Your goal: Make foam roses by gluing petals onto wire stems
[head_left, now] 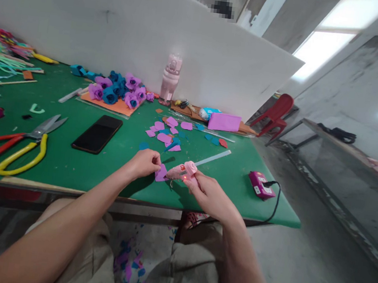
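My left hand point(145, 163) pinches a small purple foam petal point(161, 174) just above the green table point(112, 150) near its front edge. My right hand point(205, 190) grips a pink glue gun point(182, 171), its nozzle pointing left at the petal, with a red light showing and a pale glue stick point(212, 157) sticking out behind. More purple and blue petal pieces point(169, 134) lie scattered just beyond my hands.
A black phone point(97, 133) and red and yellow-handled scissors point(19, 146) lie to the left. Finished purple and blue foam flowers point(117, 89), a pink bottle point(170, 79) and a purple sheet point(224, 122) sit at the back. A pink power adapter point(261, 185) with cable lies right.
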### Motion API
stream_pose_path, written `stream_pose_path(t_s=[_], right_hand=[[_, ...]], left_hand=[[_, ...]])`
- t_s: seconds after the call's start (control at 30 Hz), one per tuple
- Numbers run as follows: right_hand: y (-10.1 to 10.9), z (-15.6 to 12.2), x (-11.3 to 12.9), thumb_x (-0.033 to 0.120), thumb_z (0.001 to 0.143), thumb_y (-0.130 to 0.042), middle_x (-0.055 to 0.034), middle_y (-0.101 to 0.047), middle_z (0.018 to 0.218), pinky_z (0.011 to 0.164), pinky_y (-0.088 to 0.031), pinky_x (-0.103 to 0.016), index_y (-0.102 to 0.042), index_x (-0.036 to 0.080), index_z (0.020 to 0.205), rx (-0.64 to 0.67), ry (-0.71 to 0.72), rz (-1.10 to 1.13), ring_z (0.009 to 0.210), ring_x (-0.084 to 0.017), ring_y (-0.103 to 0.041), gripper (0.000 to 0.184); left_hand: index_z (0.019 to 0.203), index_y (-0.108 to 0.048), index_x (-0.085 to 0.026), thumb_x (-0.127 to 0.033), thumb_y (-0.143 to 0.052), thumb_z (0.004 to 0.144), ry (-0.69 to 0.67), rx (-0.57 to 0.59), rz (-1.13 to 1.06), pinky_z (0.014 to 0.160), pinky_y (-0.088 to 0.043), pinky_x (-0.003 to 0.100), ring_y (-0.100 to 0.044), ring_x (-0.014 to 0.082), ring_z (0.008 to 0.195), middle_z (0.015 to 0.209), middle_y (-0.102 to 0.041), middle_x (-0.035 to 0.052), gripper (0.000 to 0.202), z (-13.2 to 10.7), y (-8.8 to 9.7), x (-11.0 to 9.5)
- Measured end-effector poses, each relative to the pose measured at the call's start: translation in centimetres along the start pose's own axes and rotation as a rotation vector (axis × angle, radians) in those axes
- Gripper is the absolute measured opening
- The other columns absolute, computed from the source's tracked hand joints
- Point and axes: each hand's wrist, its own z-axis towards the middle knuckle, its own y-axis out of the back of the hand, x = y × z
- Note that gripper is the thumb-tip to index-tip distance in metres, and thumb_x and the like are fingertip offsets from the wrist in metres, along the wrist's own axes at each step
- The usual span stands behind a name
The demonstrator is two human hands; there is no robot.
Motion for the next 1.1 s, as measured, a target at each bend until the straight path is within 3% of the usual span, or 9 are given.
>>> stream_pose_path(t_s=[0.6, 0.8, 0.93, 1.1], right_hand=[[0.3, 0.0, -0.6, 0.037, 0.091, -0.034, -0.0058, -0.063, 0.078, 0.061, -0.037, -0.024, -0.057, 0.016, 0.075, -0.01, -0.021, -0.052, 0.07, -0.015, -0.056, 0.036], [0.8, -0.5, -0.7, 0.039, 0.091, -0.034, -0.005, -0.061, 0.076, 0.062, -0.037, -0.025, -0.057, 0.016, 0.078, -0.092, -0.068, -0.033, 0.068, -0.015, -0.054, 0.035], [0.7, -0.6, -0.2, 0.04, 0.09, -0.035, -0.001, -0.056, 0.064, 0.054, -0.034, -0.023, -0.053, 0.017, 0.071, -0.059, -0.027, 0.019, 0.057, -0.012, -0.048, 0.035], [-0.1, -0.1, 0.7, 0.036, 0.09, -0.037, -0.0016, -0.058, 0.069, 0.056, -0.033, -0.023, -0.055, 0.017, 0.075, -0.02, 0.021, 0.02, 0.061, -0.012, -0.05, 0.031]], left_hand=[[0.057, -0.058, -0.016, -0.016, -0.058, 0.061, 0.016, 0.01, 0.004, 0.05, -0.033, 0.023, -0.052, 0.0121, 0.056, 0.057, -0.061, -0.0005, 0.005, -0.1, 0.1, -0.2], [0.056, -0.057, -0.016, -0.016, -0.059, 0.061, 0.01, 0.01, -0.029, 0.05, -0.033, 0.022, -0.051, 0.0118, 0.055, 0.057, -0.06, -0.0009, 0.006, 0.0, 0.0, 0.0], [0.056, -0.057, -0.016, -0.016, -0.058, 0.06, 0.003, 0.013, -0.022, 0.049, -0.032, 0.022, -0.05, 0.0113, 0.054, 0.055, -0.059, -0.0015, 0.005, 0.0, 0.0, 0.0], [0.056, -0.058, -0.016, -0.016, -0.057, 0.06, 0.001, 0.016, -0.02, 0.05, -0.032, 0.023, -0.05, 0.0118, 0.054, 0.055, -0.059, -0.0015, 0.004, 0.0, 0.1, -0.2]])
